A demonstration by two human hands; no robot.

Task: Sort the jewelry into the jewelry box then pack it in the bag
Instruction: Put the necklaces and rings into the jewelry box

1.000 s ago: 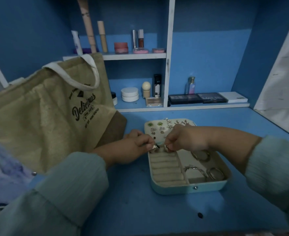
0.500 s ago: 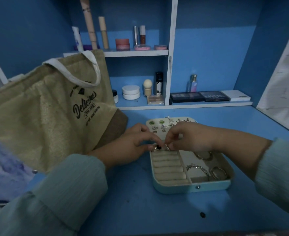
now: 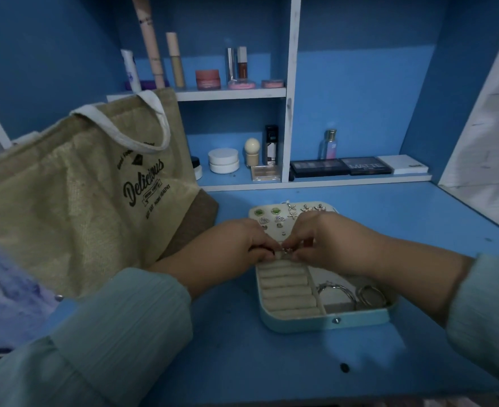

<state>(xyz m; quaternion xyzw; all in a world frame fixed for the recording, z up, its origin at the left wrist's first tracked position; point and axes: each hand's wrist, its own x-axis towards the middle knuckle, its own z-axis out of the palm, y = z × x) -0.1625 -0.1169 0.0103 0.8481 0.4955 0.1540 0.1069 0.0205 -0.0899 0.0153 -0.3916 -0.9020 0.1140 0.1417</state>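
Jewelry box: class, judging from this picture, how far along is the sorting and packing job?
Done: earrings sit pinned on the lid, and bangles lie in the right compartment of the jewelry box. In hand: both hands, left and right, press a ring at the top ring roll. Left: closing the box and packing it into the bag.

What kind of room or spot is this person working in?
Probably a dressing or vanity nook at home: blue shelves hold cosmetics such as lip glosses and eyeshadow palettes, and an open jewelry box sits on the blue desk.
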